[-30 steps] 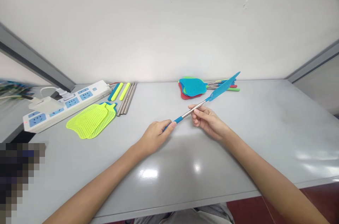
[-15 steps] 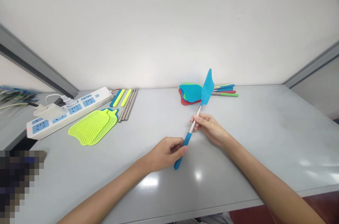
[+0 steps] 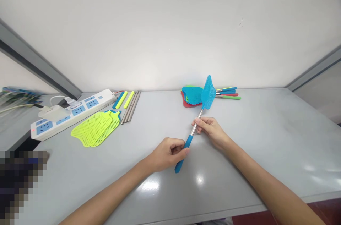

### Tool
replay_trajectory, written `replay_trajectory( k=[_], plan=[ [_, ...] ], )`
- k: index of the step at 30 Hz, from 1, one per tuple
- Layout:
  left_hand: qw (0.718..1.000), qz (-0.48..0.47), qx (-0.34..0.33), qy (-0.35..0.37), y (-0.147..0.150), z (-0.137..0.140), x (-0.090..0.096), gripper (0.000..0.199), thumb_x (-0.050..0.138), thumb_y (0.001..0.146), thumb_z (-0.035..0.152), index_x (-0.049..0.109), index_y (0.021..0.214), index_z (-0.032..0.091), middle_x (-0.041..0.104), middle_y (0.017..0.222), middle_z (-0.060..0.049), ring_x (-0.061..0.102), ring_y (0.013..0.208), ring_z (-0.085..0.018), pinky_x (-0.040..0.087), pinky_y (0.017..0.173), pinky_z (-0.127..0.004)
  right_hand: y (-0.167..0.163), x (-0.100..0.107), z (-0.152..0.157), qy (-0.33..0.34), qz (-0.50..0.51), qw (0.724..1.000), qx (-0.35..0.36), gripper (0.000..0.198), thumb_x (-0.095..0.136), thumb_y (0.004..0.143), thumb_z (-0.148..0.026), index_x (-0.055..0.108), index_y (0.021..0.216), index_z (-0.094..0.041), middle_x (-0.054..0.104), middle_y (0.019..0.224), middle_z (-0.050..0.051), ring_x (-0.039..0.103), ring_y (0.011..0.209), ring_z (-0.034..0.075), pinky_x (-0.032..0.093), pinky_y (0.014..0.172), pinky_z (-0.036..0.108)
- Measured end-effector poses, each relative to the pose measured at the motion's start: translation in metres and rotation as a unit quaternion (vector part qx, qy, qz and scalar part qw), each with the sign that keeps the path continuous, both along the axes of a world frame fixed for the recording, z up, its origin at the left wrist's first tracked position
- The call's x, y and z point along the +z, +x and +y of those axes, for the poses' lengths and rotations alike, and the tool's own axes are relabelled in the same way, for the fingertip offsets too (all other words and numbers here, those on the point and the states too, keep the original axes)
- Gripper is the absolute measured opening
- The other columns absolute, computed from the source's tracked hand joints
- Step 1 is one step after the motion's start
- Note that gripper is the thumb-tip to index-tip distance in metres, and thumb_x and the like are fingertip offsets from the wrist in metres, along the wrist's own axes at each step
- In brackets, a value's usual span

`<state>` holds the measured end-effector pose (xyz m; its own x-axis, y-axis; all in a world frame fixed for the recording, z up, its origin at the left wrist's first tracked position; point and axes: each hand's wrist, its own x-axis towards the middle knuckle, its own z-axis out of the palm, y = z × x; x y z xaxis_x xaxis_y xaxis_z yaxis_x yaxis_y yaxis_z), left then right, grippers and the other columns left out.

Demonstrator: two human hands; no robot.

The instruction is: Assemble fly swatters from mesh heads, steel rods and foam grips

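Between my hands is a blue fly swatter (image 3: pixel 208 92) with a metal shaft and a blue grip. My left hand (image 3: pixel 170 154) is closed on the blue grip. Fingers and thumb of my right hand (image 3: pixel 210 129) pinch the metal shaft below the swatter head. The head points away from me, its perforated face turned partly toward me. Behind it lies a pile of fly swatters (image 3: pixel 193 95) with blue, red and green heads, their coloured handles (image 3: pixel 229 93) reaching to the right.
At the left lie yellow-green swatter heads (image 3: pixel 93 129), coloured grips (image 3: pixel 125 100) and metal tubes (image 3: pixel 131 108) on the grey table (image 3: pixel 149 118). A white power strip (image 3: pixel 71 113) with plugs stands beside them. A white wall (image 3: pixel 170 33) rises behind the table.
The held fly swatter has turned about its shaft, so its head shows a wider face now. Both hands keep their grip in nearly the same place. The view has shifted slightly.
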<state>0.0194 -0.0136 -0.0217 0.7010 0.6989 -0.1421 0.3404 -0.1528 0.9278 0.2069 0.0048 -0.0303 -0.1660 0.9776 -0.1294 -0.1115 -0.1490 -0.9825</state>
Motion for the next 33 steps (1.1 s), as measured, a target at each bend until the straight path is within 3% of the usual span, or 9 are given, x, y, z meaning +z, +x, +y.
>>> replay_trajectory(
  k=[6,9,12,17,21,27,30,33],
  plan=[
    [1.0,-0.006,0.005,0.002,0.0,0.002,0.002,0.034,0.036,0.081,0.04,0.044,0.059,0.015,0.03,0.052,0.005,0.027,0.049,-0.007,0.022,0.045,-0.02,0.001,0.005,0.001,-0.046,0.113,0.992,0.013,0.028,0.047,0.077,-0.038,0.052,0.061,-0.014,0.05,0.056,0.0,0.049,0.05,0.009,0.037,0.052,0.023],
    [1.0,0.003,0.016,-0.006,-0.001,0.003,0.001,0.035,0.035,0.081,0.041,0.05,0.064,0.014,0.034,0.052,0.005,0.03,0.048,-0.007,0.023,0.044,-0.02,0.006,0.009,-0.001,-0.074,0.15,0.984,0.063,0.024,0.044,0.079,-0.035,0.056,0.074,-0.014,0.043,0.05,-0.004,0.045,0.039,0.006,0.033,0.042,0.02],
    [0.999,-0.003,0.028,-0.019,-0.001,0.004,0.0,0.035,0.036,0.08,0.042,0.052,0.065,0.014,0.036,0.052,0.005,0.031,0.047,-0.007,0.024,0.044,-0.02,0.008,0.014,-0.004,-0.104,0.123,0.979,0.123,0.03,0.043,0.079,-0.035,0.055,0.096,-0.013,0.038,0.045,-0.007,0.036,0.028,0.004,0.024,0.031,0.018],
    [0.986,-0.114,0.082,-0.085,0.0,0.009,-0.004,0.025,0.044,0.078,0.039,0.05,0.086,0.017,0.039,0.056,0.005,0.039,0.049,-0.007,0.031,0.049,-0.02,0.001,0.021,-0.01,-0.1,0.102,0.975,0.168,0.036,0.039,0.081,-0.038,0.041,0.112,-0.02,0.052,0.055,-0.004,0.038,0.025,0.005,0.021,0.023,0.015],
    [0.963,-0.194,0.115,-0.144,-0.001,0.016,-0.006,0.031,0.046,0.077,0.037,0.048,0.1,0.017,0.045,0.059,0.003,0.044,0.051,-0.009,0.036,0.055,-0.024,-0.005,0.024,-0.015,-0.125,0.122,0.958,0.227,0.031,0.042,0.079,-0.036,0.034,0.108,-0.025,0.057,0.065,-0.003,0.039,0.024,0.004,0.022,0.021,0.013],
    [0.927,-0.264,0.143,-0.223,-0.006,0.016,-0.004,0.037,0.048,0.077,0.036,0.051,0.109,0.017,0.051,0.07,-0.001,0.048,0.064,-0.012,0.037,0.07,-0.029,-0.012,0.023,-0.019,-0.173,0.218,0.912,0.302,0.015,0.038,0.078,-0.024,0.044,0.091,-0.02,0.061,0.076,0.002,0.047,0.032,0.006,0.027,0.024,0.014],
    [0.923,-0.272,0.135,-0.236,-0.006,0.014,-0.005,0.037,0.05,0.076,0.035,0.052,0.108,0.017,0.053,0.072,-0.002,0.049,0.071,-0.014,0.036,0.075,-0.03,-0.014,0.018,-0.02,-0.177,0.258,0.906,0.286,0.023,0.035,0.076,-0.021,0.047,0.094,-0.017,0.063,0.078,0.005,0.052,0.041,0.009,0.034,0.032,0.017],
    [0.912,-0.3,0.131,-0.248,-0.004,0.014,-0.007,0.024,0.047,0.079,0.031,0.058,0.093,0.016,0.051,0.071,-0.002,0.047,0.067,-0.013,0.036,0.072,-0.029,-0.016,0.015,-0.022,-0.156,0.313,0.904,0.247,0.034,0.044,0.068,-0.016,0.049,0.101,-0.018,0.063,0.082,0.004,0.051,0.047,0.008,0.036,0.042,0.019]
  ],
)
